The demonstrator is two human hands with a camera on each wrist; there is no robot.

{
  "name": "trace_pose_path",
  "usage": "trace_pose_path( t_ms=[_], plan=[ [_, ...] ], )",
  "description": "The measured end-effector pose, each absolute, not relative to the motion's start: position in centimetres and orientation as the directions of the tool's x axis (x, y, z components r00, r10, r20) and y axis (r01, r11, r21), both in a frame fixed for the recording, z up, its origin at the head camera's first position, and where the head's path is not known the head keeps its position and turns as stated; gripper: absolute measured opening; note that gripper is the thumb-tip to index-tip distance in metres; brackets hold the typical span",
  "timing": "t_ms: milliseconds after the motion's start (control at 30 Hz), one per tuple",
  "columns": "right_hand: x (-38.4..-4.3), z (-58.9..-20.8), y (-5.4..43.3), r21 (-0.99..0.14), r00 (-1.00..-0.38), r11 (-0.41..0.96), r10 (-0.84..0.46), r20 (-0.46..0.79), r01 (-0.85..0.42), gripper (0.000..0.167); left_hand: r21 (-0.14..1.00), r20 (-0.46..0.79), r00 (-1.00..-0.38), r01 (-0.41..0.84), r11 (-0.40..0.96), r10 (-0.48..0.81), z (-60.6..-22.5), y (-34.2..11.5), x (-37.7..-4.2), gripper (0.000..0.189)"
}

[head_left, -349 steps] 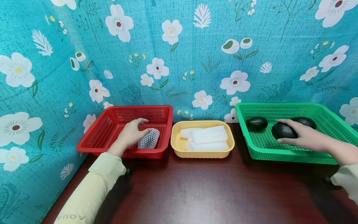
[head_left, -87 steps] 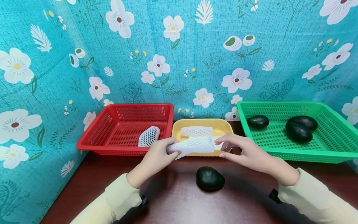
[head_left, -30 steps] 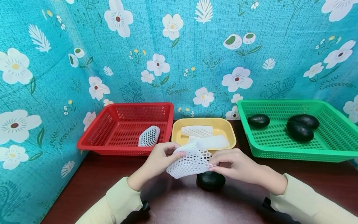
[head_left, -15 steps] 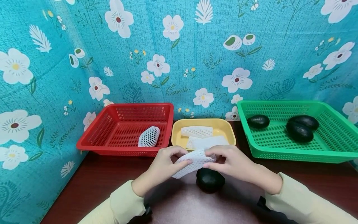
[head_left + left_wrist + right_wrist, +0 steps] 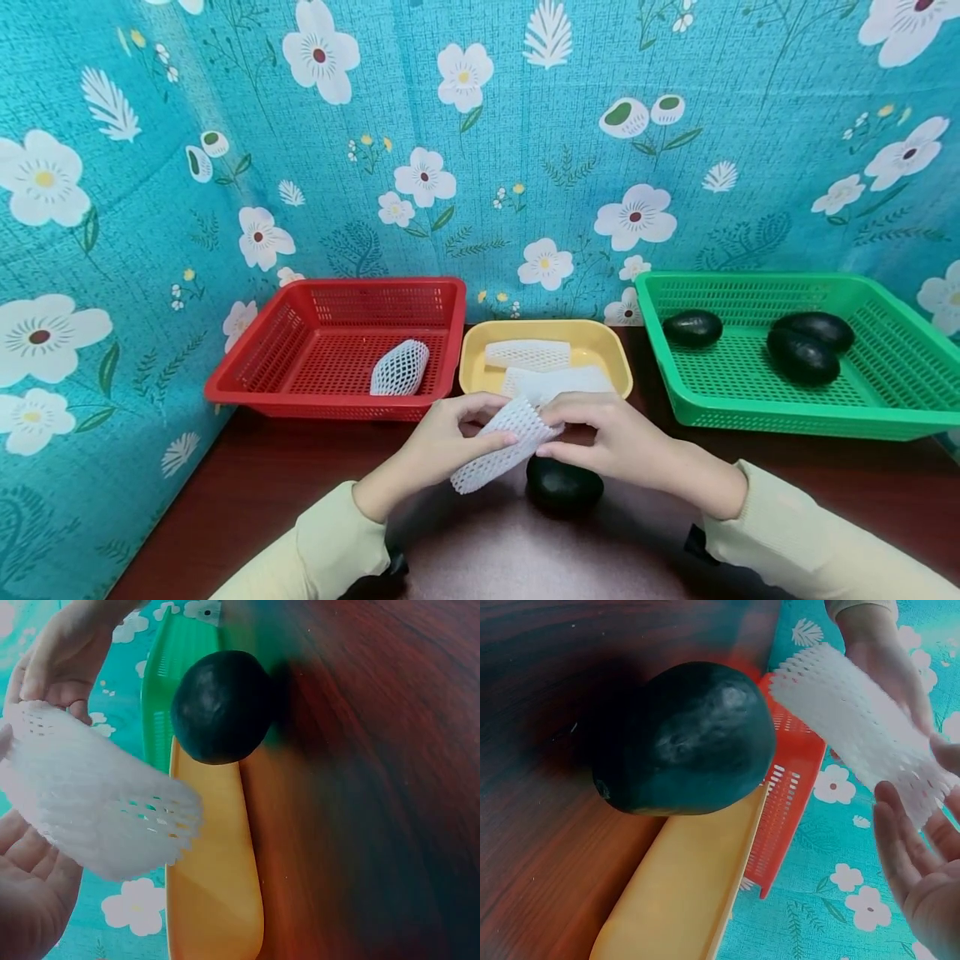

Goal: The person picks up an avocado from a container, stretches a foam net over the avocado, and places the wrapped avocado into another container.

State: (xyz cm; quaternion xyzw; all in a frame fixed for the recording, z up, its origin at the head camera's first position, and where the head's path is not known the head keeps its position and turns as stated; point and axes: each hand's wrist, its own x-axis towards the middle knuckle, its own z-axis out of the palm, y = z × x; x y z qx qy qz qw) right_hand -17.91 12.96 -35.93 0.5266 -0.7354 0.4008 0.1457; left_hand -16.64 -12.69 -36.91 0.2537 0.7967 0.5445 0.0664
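Both hands hold one white foam mesh sleeve (image 5: pixel 498 457), raised over the table in front of the yellow tray. My left hand (image 5: pixel 442 446) grips its side, thumb across the front. At the sleeve's upper right end, my right hand (image 5: pixel 618 437) pinches the rim between thumb and fingers. Below the right hand a dark avocado (image 5: pixel 564 487) lies on the table. The right wrist view shows the sleeve (image 5: pixel 855 720) as a tube slanting between the hands, the avocado (image 5: pixel 690 739) large beside it. In the left wrist view the sleeve (image 5: pixel 97 795) has an open lower end.
The yellow tray (image 5: pixel 621 367) holds more foam sleeves (image 5: pixel 528 354). On the left, a red basket (image 5: pixel 337 405) contains an avocado in a mesh sleeve (image 5: pixel 400 368). A green basket (image 5: pixel 787 417) at right holds three bare avocados (image 5: pixel 802 357). Floral cloth hangs behind.
An avocado has come from the green basket onto the table, and a sleeve has left the yellow tray. Over the last second the sleeve has turned and narrowed, the right hand shifting slightly left.
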Motion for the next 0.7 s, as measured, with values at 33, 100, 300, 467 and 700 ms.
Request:
trace_pose_path(
  t_ms=[33, 100, 300, 467, 700],
  plan=[
    [-17.9, -36.0, 12.9, -0.440, -0.403, 0.121, -0.659, 0.635, -0.890, 0.022, 0.900, 0.179, -0.866, 0.336, 0.277, 0.468, -37.0, -12.6, -16.7, 0.033],
    [-17.8, -36.1, 12.9, -0.448, -0.415, 0.129, -0.657, 0.629, -0.885, 0.019, 0.896, 0.200, -0.872, 0.348, 0.277, 0.446, -37.1, -12.5, -16.7, 0.025],
    [-17.8, -36.4, 13.1, -0.454, -0.443, 0.162, -0.642, 0.626, -0.876, 0.015, 0.892, 0.250, -0.884, 0.369, 0.261, 0.396, -36.9, -12.6, -16.6, 0.013],
    [-17.9, -36.8, 13.5, -0.452, -0.417, 0.127, -0.655, 0.630, -0.883, 0.006, 0.902, 0.243, -0.894, 0.351, 0.250, 0.377, -36.7, -13.1, -16.7, 0.012],
    [-18.2, -37.0, 13.7, -0.435, -0.382, 0.097, -0.667, 0.639, -0.895, 0.023, 0.913, 0.185, -0.885, 0.315, 0.258, 0.427, -36.6, -13.3, -16.9, 0.015]
  ],
)
